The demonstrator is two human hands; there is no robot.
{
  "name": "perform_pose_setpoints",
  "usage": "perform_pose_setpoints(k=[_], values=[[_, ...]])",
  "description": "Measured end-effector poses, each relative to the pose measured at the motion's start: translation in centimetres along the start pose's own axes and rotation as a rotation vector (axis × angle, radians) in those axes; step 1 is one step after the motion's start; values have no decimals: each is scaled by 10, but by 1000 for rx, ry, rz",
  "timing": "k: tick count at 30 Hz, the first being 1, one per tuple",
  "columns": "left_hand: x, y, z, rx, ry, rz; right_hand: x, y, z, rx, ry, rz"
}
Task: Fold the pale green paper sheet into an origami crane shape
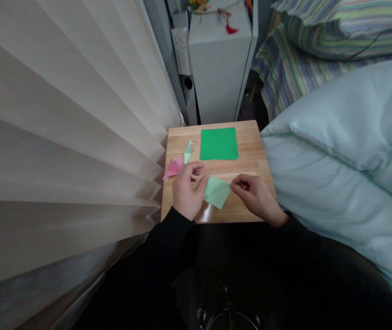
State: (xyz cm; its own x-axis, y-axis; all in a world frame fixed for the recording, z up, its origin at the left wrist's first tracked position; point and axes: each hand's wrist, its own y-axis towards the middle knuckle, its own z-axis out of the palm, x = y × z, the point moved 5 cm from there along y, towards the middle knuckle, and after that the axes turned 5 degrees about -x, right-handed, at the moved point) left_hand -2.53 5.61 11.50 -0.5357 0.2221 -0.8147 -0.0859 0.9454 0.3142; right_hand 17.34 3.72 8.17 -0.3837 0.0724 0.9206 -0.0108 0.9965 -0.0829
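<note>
A pale green folded paper [217, 191] hangs just above the small wooden table [251, 156] between my two hands. My left hand [187, 190] pinches its left corner with thumb and fingers closed. My right hand [256, 195] pinches its right corner, fingers curled. Both sleeves are black. A dark green stack of square paper [219, 144] lies flat at the table's far middle. A pink folded paper figure [173, 167] sits at the table's left edge, and a small pale green folded figure [187, 151] lies just beyond it.
A pleated beige curtain [62, 151] borders the table on the left. A pale blue duvet [347, 156] presses against its right side, with a striped pillow [336, 27] behind. A grey cabinet [218, 68] and a white power strip [181, 50] stand beyond the table.
</note>
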Motion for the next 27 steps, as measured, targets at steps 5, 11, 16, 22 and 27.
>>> perform_pose_setpoints(k=[5, 11, 16, 22, 27], values=[[13, -5, 14, 123, 263, 147, -46, 22, 12, -76, -158, 265], [30, -45, 62, 591, 558, 235, -57, 34, 24, -84, -275, 318], [43, -58, 81, 673, 670, 254, -58, 34, 24, -51, -369, 315], [44, -66, 86, 654, 693, 299, -61, 35, 24, -53, -468, 282], [47, -71, 88, 650, 694, 305, -62, 35, 25, -48, -535, 262]])
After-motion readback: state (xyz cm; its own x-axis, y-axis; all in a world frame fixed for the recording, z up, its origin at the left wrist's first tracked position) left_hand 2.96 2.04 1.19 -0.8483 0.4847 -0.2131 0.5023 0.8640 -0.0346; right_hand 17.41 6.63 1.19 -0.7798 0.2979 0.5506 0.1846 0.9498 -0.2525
